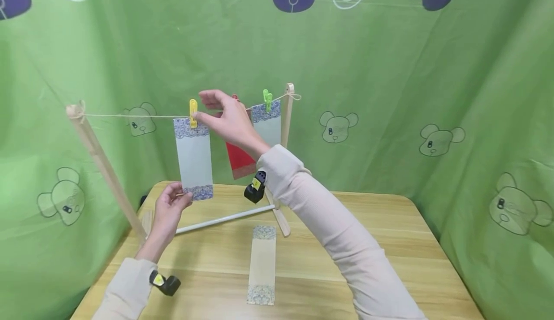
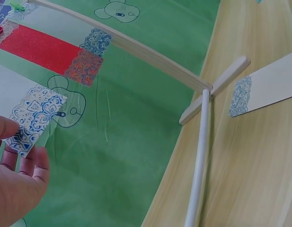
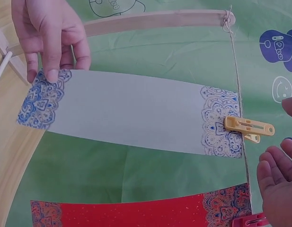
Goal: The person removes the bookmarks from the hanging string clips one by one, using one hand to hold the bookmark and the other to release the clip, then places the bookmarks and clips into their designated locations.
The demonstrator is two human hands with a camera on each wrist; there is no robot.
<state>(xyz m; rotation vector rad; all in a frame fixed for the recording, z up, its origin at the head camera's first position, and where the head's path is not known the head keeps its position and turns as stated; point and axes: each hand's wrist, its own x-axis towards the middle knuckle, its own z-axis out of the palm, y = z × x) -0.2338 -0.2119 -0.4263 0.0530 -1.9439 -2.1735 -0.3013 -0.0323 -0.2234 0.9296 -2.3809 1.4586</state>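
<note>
A pale card with blue lace-patterned ends (image 1: 193,159) hangs from the string (image 1: 130,115) under a yellow clothespin (image 1: 193,114). Its lower left corner is pinched between the thumb and fingers of my left hand (image 1: 166,216). My right hand (image 1: 233,122) is beside the clothespin with fingers spread; the right wrist view shows a gap between this hand (image 3: 285,189) and the clothespin (image 3: 250,126). Further right along the string hang a red card (image 1: 240,161), held by a red clothespin (image 3: 250,220), and another pale card (image 1: 269,130) under a green clothespin (image 1: 267,99).
Two wooden posts, left (image 1: 106,166) and right (image 1: 286,118), carry the string, with a white rod (image 1: 225,218) low between them. A cream patterned card (image 1: 262,264) lies on the wooden table (image 1: 372,252). Green curtains (image 1: 372,70) surround the table's back and sides.
</note>
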